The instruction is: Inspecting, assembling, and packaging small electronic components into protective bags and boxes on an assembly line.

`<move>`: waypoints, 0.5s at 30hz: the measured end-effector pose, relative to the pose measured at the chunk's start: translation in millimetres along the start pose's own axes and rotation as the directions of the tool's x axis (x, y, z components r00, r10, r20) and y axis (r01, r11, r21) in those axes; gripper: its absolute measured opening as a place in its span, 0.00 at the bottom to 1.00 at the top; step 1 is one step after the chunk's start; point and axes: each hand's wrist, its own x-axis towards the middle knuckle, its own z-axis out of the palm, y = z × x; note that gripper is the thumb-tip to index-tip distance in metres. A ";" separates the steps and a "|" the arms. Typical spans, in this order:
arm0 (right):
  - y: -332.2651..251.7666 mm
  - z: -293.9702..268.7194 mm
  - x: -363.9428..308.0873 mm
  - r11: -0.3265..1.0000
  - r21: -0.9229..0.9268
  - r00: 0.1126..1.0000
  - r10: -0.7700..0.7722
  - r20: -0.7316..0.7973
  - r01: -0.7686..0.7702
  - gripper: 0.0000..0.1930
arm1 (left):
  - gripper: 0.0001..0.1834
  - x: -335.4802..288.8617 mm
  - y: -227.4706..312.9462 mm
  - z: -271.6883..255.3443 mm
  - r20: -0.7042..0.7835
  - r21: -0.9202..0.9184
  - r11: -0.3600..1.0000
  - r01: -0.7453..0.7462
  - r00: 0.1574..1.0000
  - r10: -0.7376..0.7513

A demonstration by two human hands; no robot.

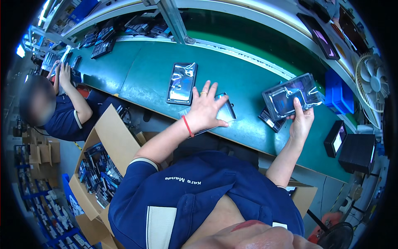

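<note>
My right hand [302, 122] grips a flat dark package with a shiny clear front [286, 95] by its near edge, raised over the green workbench [149, 58]. Partly hidden beneath that package is a smaller dark pack [271, 121]. With fingers spread, my left hand [205, 108] lies palm down on another clear-and-dark package [226, 111] at the bench's near edge, covering much of it. Just beyond this hand, to its left, a black-framed package with glossy film [181, 83] lies flat on the bench.
An open cardboard box [116, 130] full of packages stands at my left. Beyond it a co-worker [68, 103] sits at the bench. Dark packages [103, 47] lie along its far left. At right are a blue bin [339, 93], black boxes [357, 153] and a fan [375, 79].
</note>
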 end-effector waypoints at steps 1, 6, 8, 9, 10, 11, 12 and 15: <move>1.6 2.5 -1.7 1.000 -0.009 1.000 0.018 0.019 -0.017 0.14 | 0.47 6.0 -4.3 -1.2 0.123 -0.076 0.997 0.018 0.992 -0.008; -2.9 28.6 -16.7 0.995 0.061 0.989 0.070 0.130 -0.078 0.12 | 0.50 8.9 1.2 -12.1 0.264 -0.130 0.991 -0.025 0.963 0.059; 3.1 30.5 -16.5 0.994 0.064 0.986 0.075 0.146 -0.086 0.12 | 0.49 4.2 4.3 -12.6 0.182 -0.161 0.983 0.088 0.982 -0.058; 4.5 29.6 -17.2 0.994 0.067 0.987 0.077 0.140 -0.087 0.12 | 0.45 -0.7 2.1 -2.7 0.096 -0.193 0.976 0.100 0.992 -0.082; 6.3 29.3 -18.2 0.993 0.077 0.985 0.083 0.149 -0.095 0.12 | 0.45 -4.6 0.9 1.1 0.101 -0.190 0.977 0.098 0.992 -0.080; 7.8 29.2 -19.0 0.991 0.086 0.983 0.088 0.159 -0.103 0.12 | 0.43 -7.8 0.0 3.9 0.110 -0.127 0.991 0.041 0.994 -0.027; 9.2 29.0 -19.3 0.991 0.088 0.984 0.091 0.155 -0.105 0.12 | 0.41 -9.3 -1.2 5.7 0.122 -0.064 0.998 -0.018 0.992 0.025; 11.7 30.9 -21.0 0.987 0.080 0.981 0.124 0.147 -0.136 0.11 | 0.41 -8.0 -0.9 1.1 0.101 -0.046 0.997 -0.055 0.993 0.059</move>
